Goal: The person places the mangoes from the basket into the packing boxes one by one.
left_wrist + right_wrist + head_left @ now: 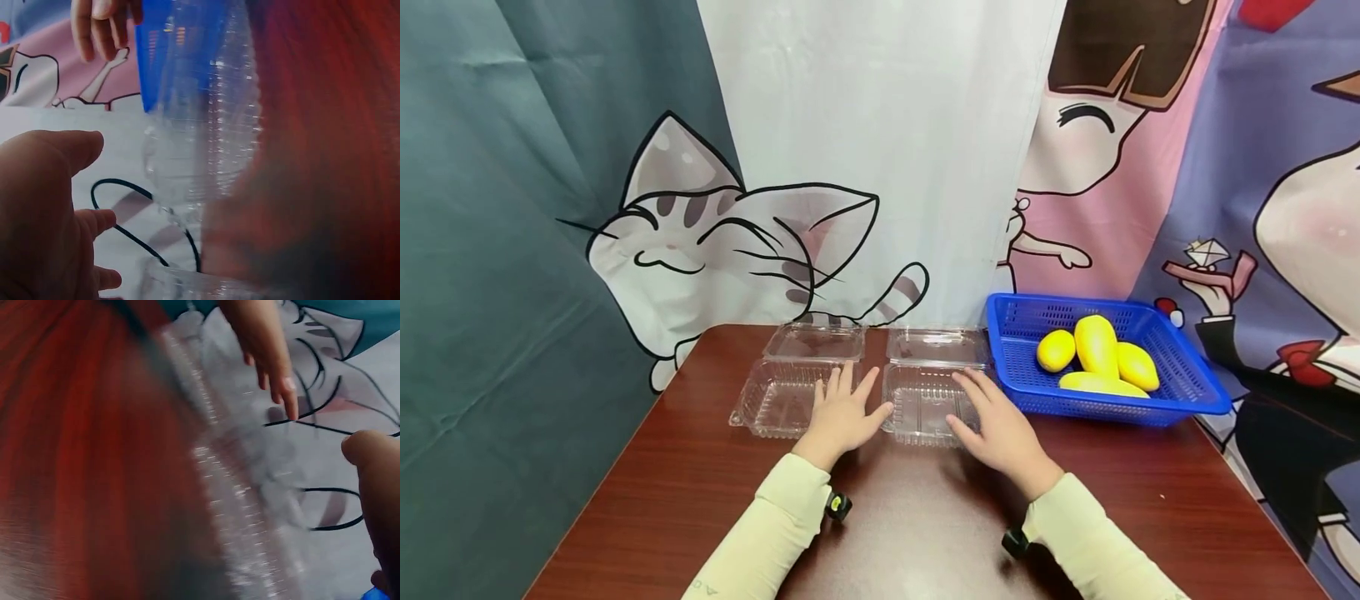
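Note:
Two clear plastic clamshell boxes lie side by side with lids raised at the back. The left clamshell box [771, 400] is partly behind my left hand [844, 417], whose fingers are spread over its right side. My right hand [1002, 429] hovers by the right clamshell box [917, 400], fingers spread and overlapping its right side in the head view. Neither hand holds anything. In the left wrist view, the thumb [81, 150] stands away from the clear plastic. The right wrist view also shows the thumb [369, 450] apart from the boxes.
At the back right stands a blue plastic basket [1195, 392] with several yellow mango-like fruits [1097, 346] in it. The boxes rest on a reddish-brown wooden table [662, 500]. A cartoon-printed cloth [880, 125] hangs right behind the table's far edge.

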Action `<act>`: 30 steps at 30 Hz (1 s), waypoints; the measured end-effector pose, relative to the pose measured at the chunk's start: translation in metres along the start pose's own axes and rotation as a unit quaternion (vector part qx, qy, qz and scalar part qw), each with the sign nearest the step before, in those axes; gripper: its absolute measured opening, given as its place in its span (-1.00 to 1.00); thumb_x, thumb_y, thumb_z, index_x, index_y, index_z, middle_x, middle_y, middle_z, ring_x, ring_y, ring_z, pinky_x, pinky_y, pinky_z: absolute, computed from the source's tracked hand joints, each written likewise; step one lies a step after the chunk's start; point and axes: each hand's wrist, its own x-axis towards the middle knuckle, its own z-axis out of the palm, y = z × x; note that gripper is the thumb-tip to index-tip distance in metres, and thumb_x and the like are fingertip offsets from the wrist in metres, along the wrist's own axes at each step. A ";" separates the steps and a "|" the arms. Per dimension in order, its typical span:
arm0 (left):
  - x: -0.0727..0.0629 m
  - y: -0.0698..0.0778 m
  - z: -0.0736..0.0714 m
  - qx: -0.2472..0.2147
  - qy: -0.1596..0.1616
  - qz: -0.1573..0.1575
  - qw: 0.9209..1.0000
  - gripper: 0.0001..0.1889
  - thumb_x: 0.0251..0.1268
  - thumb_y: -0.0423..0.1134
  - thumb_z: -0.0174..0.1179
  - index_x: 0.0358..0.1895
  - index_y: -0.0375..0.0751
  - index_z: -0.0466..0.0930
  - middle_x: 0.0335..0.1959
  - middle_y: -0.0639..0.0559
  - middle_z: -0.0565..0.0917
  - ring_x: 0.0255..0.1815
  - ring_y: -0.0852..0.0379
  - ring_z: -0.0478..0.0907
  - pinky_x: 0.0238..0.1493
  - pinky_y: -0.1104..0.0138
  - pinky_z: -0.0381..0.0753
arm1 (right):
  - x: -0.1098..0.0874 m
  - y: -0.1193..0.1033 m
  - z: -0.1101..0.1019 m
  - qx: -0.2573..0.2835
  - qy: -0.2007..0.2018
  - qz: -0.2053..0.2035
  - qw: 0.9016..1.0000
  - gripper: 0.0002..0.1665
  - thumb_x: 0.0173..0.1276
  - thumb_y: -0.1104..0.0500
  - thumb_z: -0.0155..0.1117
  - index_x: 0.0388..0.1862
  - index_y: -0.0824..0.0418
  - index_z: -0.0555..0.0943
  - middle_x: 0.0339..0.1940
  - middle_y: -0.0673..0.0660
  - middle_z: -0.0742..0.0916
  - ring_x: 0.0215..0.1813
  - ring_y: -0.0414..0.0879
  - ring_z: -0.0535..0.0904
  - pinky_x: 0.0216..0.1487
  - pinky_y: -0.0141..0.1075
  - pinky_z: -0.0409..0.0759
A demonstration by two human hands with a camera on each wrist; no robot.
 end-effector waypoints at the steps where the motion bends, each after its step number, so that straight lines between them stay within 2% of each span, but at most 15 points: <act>1: -0.001 -0.001 0.004 -0.002 -0.003 -0.003 1.000 -0.22 0.45 0.35 -0.09 0.63 0.14 0.07 0.63 -0.28 -0.03 0.62 -0.31 -0.09 0.51 -0.26 -0.13 | -0.003 0.001 0.004 -0.012 -0.005 0.004 1.000 -0.20 0.34 -0.12 0.35 0.46 0.19 0.43 0.42 0.34 0.50 0.43 0.29 0.40 0.34 0.20 0.40; 4: -0.002 -0.005 0.014 -0.017 -0.010 -0.012 1.000 -0.22 0.47 0.31 -0.06 0.63 0.07 0.08 0.63 -0.29 -0.02 0.61 -0.29 -0.01 0.51 -0.21 -0.02 | -0.010 0.004 0.014 -0.049 -0.023 0.037 0.998 -0.21 0.36 -0.20 0.30 0.45 0.15 0.45 0.40 0.35 0.51 0.45 0.33 0.36 0.36 0.24 0.35; 6: -0.003 -0.007 0.020 -0.023 -0.014 -0.017 0.999 -0.20 0.47 0.30 -0.05 0.63 0.00 0.09 0.63 -0.30 0.00 0.56 -0.31 0.12 0.47 -0.19 0.12 | -0.014 0.007 0.019 -0.063 -0.036 0.064 0.995 -0.19 0.37 -0.25 0.26 0.46 0.15 0.45 0.40 0.37 0.51 0.45 0.35 0.35 0.37 0.26 0.33; 9: -0.004 -0.011 0.026 -0.024 -0.022 -0.028 0.999 -0.16 0.46 0.32 -0.05 0.63 -0.07 0.06 0.62 -0.30 0.01 0.45 -0.35 0.32 0.34 -0.17 0.35 | -0.019 0.011 0.026 -0.064 -0.053 0.092 0.992 -0.15 0.37 -0.28 0.25 0.48 0.17 0.42 0.43 0.40 0.47 0.46 0.38 0.33 0.37 0.25 0.34; 13: -0.005 -0.015 0.029 -0.019 -0.019 -0.042 0.999 -0.13 0.44 0.35 -0.06 0.63 -0.10 0.05 0.62 -0.29 0.02 0.33 -0.35 0.46 0.09 -0.15 0.55 | -0.022 0.014 0.033 -0.053 -0.058 0.096 0.992 -0.11 0.37 -0.29 0.24 0.51 0.19 0.38 0.46 0.45 0.42 0.49 0.41 0.26 0.38 0.23 0.34; 17: -0.008 -0.022 0.027 -0.006 -0.017 -0.055 0.998 -0.11 0.43 0.38 -0.08 0.64 -0.08 0.04 0.62 -0.30 0.03 0.30 -0.34 0.49 -0.03 -0.13 0.60 | -0.020 0.010 0.038 -0.043 -0.059 0.087 0.994 -0.09 0.38 -0.32 0.20 0.55 0.13 0.33 0.46 0.46 0.41 0.52 0.40 0.21 0.42 0.20 0.29; 25: -0.016 -0.051 0.018 0.002 -0.006 -0.075 0.997 -0.07 0.39 0.44 -0.11 0.64 -0.08 0.03 0.62 -0.29 0.05 0.30 -0.36 0.48 0.05 -0.14 0.57 | -0.007 -0.008 0.055 -0.043 -0.036 0.066 0.996 -0.11 0.35 -0.31 0.23 0.52 0.13 0.37 0.42 0.47 0.45 0.50 0.42 0.24 0.40 0.18 0.34; 30: -0.022 -0.072 0.012 0.007 0.001 -0.082 0.997 -0.06 0.39 0.44 -0.09 0.63 -0.12 0.06 0.61 -0.31 0.07 0.30 -0.35 0.49 0.07 -0.16 0.56 | 0.002 -0.021 0.066 -0.036 -0.042 0.066 0.996 -0.12 0.37 -0.33 0.19 0.54 0.08 0.35 0.45 0.46 0.42 0.51 0.41 0.22 0.39 0.18 0.35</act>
